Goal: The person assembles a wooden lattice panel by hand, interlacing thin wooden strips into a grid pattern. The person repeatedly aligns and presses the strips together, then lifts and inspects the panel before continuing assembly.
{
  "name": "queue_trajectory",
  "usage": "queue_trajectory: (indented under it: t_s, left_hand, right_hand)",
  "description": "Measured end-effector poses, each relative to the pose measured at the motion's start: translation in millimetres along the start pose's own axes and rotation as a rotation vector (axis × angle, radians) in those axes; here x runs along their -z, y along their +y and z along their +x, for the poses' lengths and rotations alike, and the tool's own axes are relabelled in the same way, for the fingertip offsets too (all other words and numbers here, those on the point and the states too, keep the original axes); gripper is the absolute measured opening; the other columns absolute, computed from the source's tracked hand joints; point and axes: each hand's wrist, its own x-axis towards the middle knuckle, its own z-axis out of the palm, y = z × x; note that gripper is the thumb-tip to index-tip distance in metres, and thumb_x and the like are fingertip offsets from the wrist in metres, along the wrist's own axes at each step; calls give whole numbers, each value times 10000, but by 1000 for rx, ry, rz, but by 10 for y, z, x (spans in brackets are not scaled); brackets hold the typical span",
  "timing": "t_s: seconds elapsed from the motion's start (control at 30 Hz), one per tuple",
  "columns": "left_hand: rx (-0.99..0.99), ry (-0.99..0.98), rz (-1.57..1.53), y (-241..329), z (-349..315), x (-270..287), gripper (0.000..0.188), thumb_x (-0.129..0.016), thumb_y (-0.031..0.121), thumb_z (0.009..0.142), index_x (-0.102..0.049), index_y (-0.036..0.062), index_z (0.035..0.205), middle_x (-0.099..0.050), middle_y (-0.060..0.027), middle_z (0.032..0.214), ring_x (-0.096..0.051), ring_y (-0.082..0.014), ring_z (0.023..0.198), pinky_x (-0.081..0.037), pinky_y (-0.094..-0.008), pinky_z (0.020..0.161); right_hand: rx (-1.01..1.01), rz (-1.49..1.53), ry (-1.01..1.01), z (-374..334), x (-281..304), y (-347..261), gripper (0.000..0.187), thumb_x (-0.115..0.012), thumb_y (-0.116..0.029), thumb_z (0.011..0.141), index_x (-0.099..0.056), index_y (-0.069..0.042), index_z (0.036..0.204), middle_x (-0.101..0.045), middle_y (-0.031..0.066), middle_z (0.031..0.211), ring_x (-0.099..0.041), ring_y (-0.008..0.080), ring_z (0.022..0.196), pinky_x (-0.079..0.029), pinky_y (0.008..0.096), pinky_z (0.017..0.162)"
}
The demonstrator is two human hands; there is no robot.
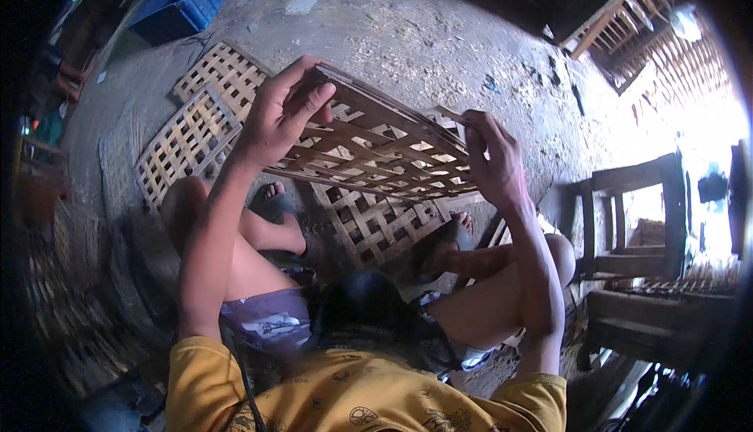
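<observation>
A framed lattice panel of woven bamboo strips (375,101) is held up tilted in front of my knees. My left hand (276,112) is closed on its upper left corner, the thumb lying along the edge. At the right end, my right hand (496,156) is closed on the panel's edge. A short pale strip end (449,113) sticks out beside the right fingertips; whether it is part of the weave I cannot tell. Beneath the held panel, another lattice panel (375,226) lies on the ground between my feet.
More lattice panels (190,130) lie on the floor at the left. A blue plastic crate (182,10) stands at the far left. At the right is a wooden stool-like frame (637,216), with a slatted wooden structure (620,16) farther back. Small chips litter the floor (392,43).
</observation>
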Motion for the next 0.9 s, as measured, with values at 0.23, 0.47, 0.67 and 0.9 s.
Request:
queue_trajectory:
  t_s: [0.23, 0.47, 0.67, 0.9]
  left_hand:
    - [-18, 27, 68, -2, 104, -156, 254, -606, 233, 1085, -599, 42, 1251, -649, 2, 850, -576, -58, 755, -486, -228, 701]
    - [-29, 30, 182, 88, 114, -296, 269, -650, 242, 1052, -586, 39, 1216, -666, 1, 870, -584, -53, 778, -478, -237, 717]
    - [-111, 23, 242, 174, 132, -416, 268, -660, 235, 1046, -585, 25, 1194, -650, 13, 863, -562, -53, 789, -463, -240, 736]
    - [-101, 22, 226, 139, 180, -419, 272, -653, 238, 1048, -587, 32, 1214, -641, 8, 852, -573, -62, 774, -471, -241, 720]
  right_hand:
    - [-88, -94, -23, -32, 64, -151, 142, -602, -210, 1049, -630, -101, 1135, -701, 144, 937, -708, 369, 779, -553, 472, 661]
    - [26, -128, -30, -68, 37, -127, 155, -621, -173, 1017, -641, -95, 1148, -680, 125, 926, -697, 363, 812, -544, 475, 659]
    - [121, -80, 26, 3, -28, -174, 160, -646, -167, 997, -638, -97, 1140, -630, 109, 829, -669, 339, 728, -527, 472, 622]
    - [227, -261, 48, 60, 42, -255, 240, -696, -179, 929, -639, -115, 1153, -605, 77, 790, -661, 296, 672, -515, 455, 571]
